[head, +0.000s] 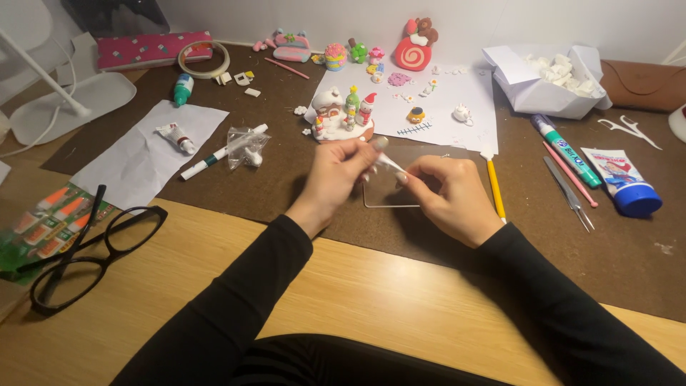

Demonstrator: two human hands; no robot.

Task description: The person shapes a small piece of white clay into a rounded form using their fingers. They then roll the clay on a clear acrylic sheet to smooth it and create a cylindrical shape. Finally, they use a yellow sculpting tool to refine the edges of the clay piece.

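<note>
White clay strip [390,164] is pinched between the left hand [334,175] and right hand [449,194], fingers holding it above the clear plate [386,194].

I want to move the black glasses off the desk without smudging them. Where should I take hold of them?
Probably by the bridge between the lenses of the black glasses, pinched from above. They lie on the wooden desk with the temples folded across, so the bridge is bare frame within reach, clear of both lenses. Both hands are busy: the left hand and right hand pinch a white clay strip.
</note>
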